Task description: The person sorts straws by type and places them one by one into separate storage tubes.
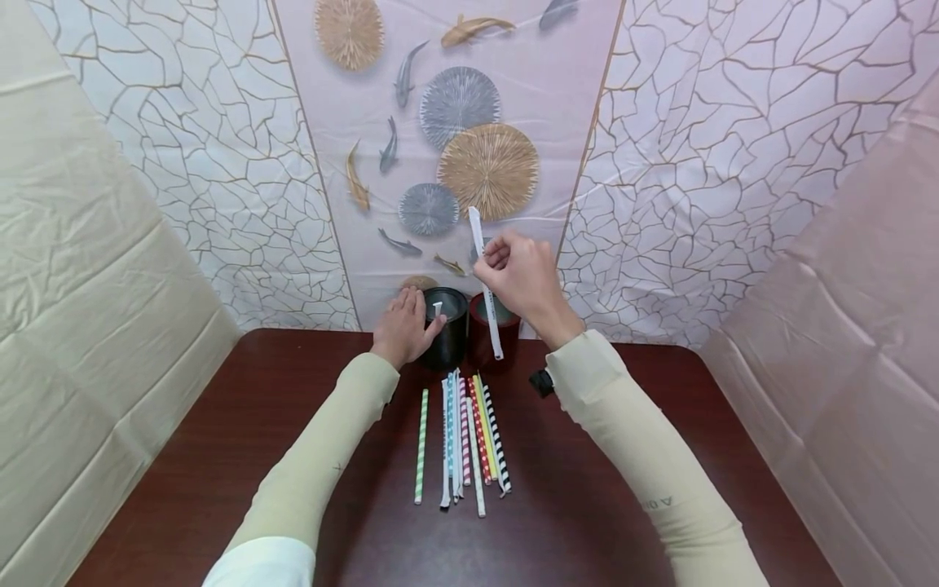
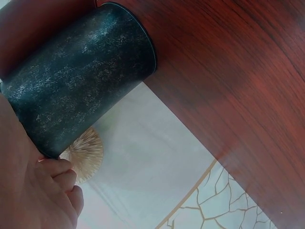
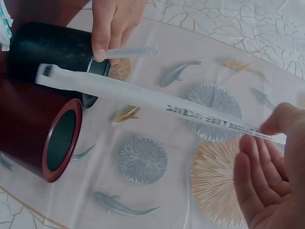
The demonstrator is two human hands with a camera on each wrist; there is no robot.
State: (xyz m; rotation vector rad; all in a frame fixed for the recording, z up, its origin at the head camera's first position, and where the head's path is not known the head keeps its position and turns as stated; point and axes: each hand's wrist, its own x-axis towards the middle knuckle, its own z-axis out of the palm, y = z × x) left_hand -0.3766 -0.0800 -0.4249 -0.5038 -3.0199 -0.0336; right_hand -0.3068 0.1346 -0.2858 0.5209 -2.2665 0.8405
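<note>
Two hands at work: the left hand (image 1: pixel 402 326) grips the black cup (image 1: pixel 445 328); the right hand (image 1: pixel 522 275) pinches a paper-wrapped straw (image 1: pixel 485 277) above the red cup (image 1: pixel 486 336) — sorting, probably; lowering it in comes next.

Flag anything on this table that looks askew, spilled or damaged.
Nothing stands out. The black cup and red cup stand upright, the loose straws lie in a tidy row, and the right hand holds a paper-wrapped straw intact.

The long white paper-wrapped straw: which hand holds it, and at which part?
The right hand pinches the long white paper-wrapped straw near its upper end.
</note>
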